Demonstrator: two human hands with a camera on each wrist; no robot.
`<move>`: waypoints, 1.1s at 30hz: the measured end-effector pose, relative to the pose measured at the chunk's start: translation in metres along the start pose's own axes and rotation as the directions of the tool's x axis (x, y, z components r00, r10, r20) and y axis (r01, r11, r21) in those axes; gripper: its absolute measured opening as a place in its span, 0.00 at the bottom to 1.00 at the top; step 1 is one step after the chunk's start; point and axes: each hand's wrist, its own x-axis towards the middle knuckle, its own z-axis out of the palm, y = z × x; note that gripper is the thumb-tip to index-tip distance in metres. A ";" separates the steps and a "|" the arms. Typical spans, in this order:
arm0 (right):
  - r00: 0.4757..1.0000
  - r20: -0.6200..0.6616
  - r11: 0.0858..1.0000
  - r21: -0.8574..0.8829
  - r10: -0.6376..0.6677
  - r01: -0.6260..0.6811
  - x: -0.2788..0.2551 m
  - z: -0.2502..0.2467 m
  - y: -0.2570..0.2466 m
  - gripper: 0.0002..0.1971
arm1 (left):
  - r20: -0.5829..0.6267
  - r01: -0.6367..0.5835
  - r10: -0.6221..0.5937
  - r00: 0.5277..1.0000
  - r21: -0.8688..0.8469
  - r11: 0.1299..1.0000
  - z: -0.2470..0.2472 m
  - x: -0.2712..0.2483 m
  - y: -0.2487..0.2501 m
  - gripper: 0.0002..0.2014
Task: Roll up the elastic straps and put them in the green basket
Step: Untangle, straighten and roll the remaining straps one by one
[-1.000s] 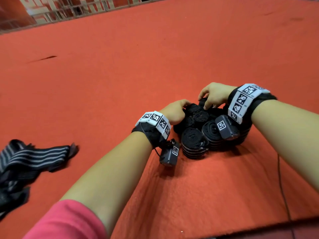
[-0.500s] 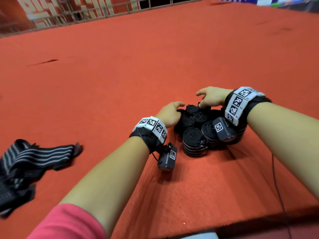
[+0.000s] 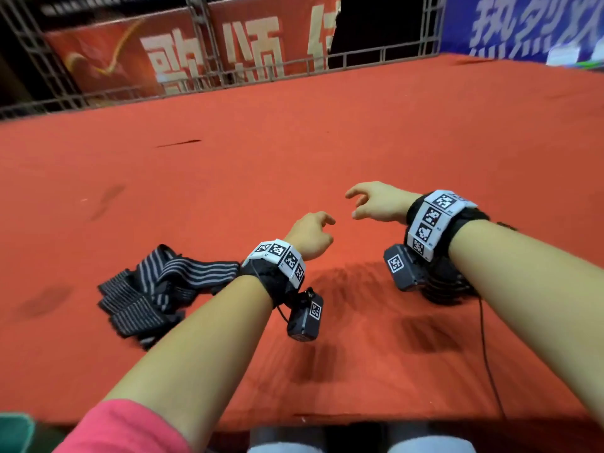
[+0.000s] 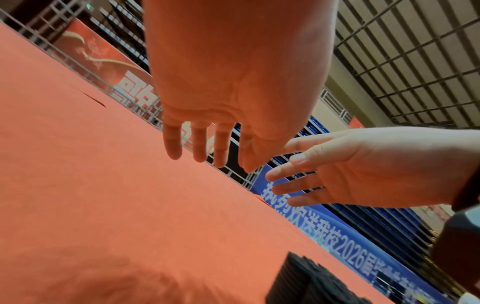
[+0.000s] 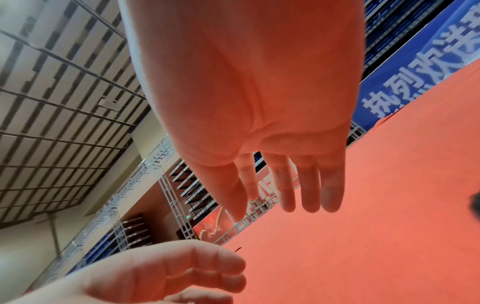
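Both hands hover empty above the red table. My left hand (image 3: 313,233) has relaxed, loosely curled fingers; in the left wrist view the left hand (image 4: 210,162) holds nothing. My right hand (image 3: 356,204) is spread with straight fingers, and the right hand (image 5: 280,205) is also empty in the right wrist view. The pile of rolled black straps (image 3: 451,289) lies mostly hidden under my right wrist; one roll (image 4: 311,283) shows below the hands. Several unrolled black straps with grey stripes (image 3: 163,289) lie heaped left of my left forearm. I cannot make out the green basket.
The red table (image 3: 294,152) stretches far ahead to a metal railing (image 3: 228,80) with banners behind it. A thin black cable (image 3: 487,354) runs down the table at the right. Something green (image 3: 13,433) shows at the bottom left corner, below the table's near edge.
Both hands have lifted off the pile of rolled straps and opened. The head view has tilted up, so the pile now sits under the right wrist and the loose straps appear closer.
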 end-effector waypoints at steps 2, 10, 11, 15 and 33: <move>0.999 0.028 0.999 0.007 -0.034 0.033 0.005 0.021 -0.026 0.26 | -0.021 0.044 -0.043 0.999 0.011 0.999 -0.018 -0.016 -0.028 0.24; 0.970 0.186 0.986 -0.032 -0.157 0.166 0.038 0.119 -0.120 0.27 | -0.090 0.227 -0.227 0.970 -0.009 0.974 -0.078 -0.066 -0.139 0.24; 0.965 0.206 0.984 -0.028 -0.165 0.175 0.042 0.132 -0.128 0.27 | -0.102 0.248 -0.246 0.964 0.004 0.969 -0.083 -0.070 -0.152 0.24; 0.945 0.279 0.978 -0.074 -0.169 0.196 0.059 0.179 -0.150 0.29 | -0.207 0.341 -0.321 0.924 0.070 0.938 -0.095 -0.081 -0.200 0.21; 0.954 0.249 0.945 -0.232 -0.169 0.229 0.105 0.267 -0.148 0.29 | -0.258 0.440 -0.384 0.887 0.212 0.873 -0.069 -0.060 -0.271 0.26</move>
